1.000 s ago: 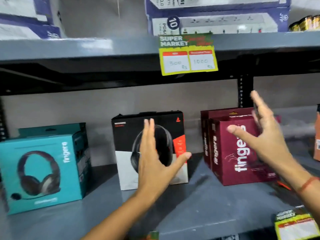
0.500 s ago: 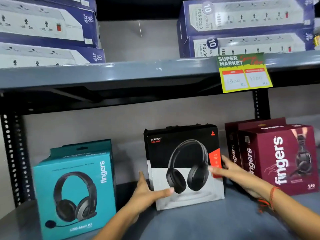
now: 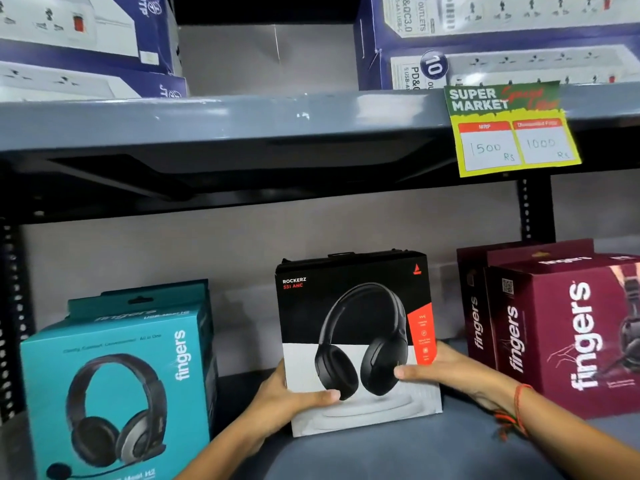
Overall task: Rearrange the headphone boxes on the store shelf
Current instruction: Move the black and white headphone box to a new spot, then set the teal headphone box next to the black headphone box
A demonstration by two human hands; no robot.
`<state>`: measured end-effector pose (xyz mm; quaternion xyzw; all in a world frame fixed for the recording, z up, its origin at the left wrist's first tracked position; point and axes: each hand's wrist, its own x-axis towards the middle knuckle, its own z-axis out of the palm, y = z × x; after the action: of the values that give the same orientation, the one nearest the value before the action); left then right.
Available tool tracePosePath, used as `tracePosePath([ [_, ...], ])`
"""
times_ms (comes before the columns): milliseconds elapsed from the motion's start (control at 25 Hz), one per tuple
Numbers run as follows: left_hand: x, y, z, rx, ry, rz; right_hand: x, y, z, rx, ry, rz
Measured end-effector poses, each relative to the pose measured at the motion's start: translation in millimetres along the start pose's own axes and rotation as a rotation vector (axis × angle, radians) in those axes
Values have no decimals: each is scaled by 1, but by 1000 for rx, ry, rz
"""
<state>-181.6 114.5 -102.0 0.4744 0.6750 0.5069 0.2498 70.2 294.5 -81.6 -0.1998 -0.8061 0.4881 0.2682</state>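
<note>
A black-and-white headphone box stands upright in the middle of the grey shelf. My left hand grips its lower left edge, thumb across the front. My right hand holds its lower right edge, thumb on the front. To the left stands a teal headphone box, with a second teal box behind it. To the right stand two maroon headphone boxes, one behind the other.
The upper shelf edge hangs close above, carrying blue power-strip boxes and a yellow price tag. Black perforated uprights stand at the back. Gaps separate the middle box from both neighbours.
Both hands went from raised and open in front of the boxes to closing on the black-and-white box's lower edges. The view has shifted, so the boxes sit lower and nearer in frame.
</note>
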Motion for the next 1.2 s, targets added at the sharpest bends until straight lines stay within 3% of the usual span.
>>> tracePosePath([
  [240,-10,5,4,16,61,-26,-11,-4,3,-21,16,-14],
  [600,-39,14,10,24,-12,-8,-46,-10,2,13,3,8],
  [720,-55,28,10,34,-10,37,-52,-19,11,-55,200,-53],
  [840,-88,39,-1,239,268,297,-61,-43,29,-158,639,-262],
  [960,-125,42,-39,554,549,693,-76,-88,73,-303,830,-633],
  [1080,-143,30,-89,620,834,729,-74,-129,134,-389,701,-878],
  [1200,-154,8,-137,418,954,489,-52,-151,189,-357,370,-783],
])
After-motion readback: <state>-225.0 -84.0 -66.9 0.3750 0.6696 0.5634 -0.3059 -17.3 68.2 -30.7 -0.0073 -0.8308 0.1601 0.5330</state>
